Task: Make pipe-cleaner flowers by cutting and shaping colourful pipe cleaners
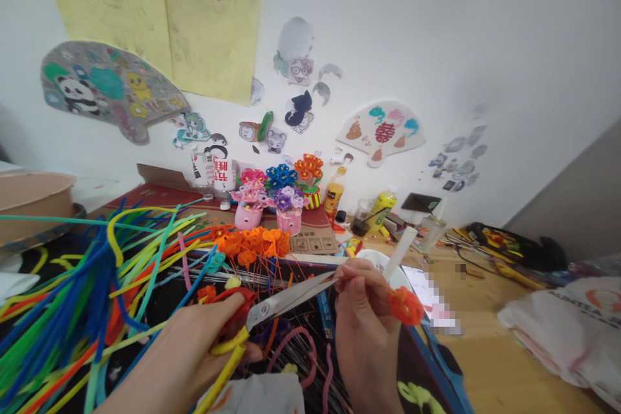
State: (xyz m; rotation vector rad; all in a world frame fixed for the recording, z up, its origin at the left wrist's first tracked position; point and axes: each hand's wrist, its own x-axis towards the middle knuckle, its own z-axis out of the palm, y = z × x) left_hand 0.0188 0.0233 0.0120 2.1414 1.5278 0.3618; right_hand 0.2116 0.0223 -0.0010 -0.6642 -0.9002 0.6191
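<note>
My left hand [189, 336] is closed around scissors [286, 303] with yellow handles, partly hidden by the fingers. Their metal blades point right and reach the fingertips of my right hand [363, 330]. Pinched in that hand is an orange pipe-cleaner flower [406, 306], its bloom sticking out to the right and its thin stem lying at the blade tips. Whether the blades touch the stem I cannot tell. Red-orange fuzzy material [237, 301] shows beside my left fingers. Behind the scissors lies a cluster of orange pipe-cleaner flowers [252, 244] with thin wire stems.
Colourful loose pipe cleaners [97, 297] spread across the left. Small pots of finished flowers [249, 217] stand at the back, near a juice bottle [334, 191]. A glue stick [400, 252] stands upright behind my right hand. A phone [427, 297] and plastic bag [567, 330] lie right.
</note>
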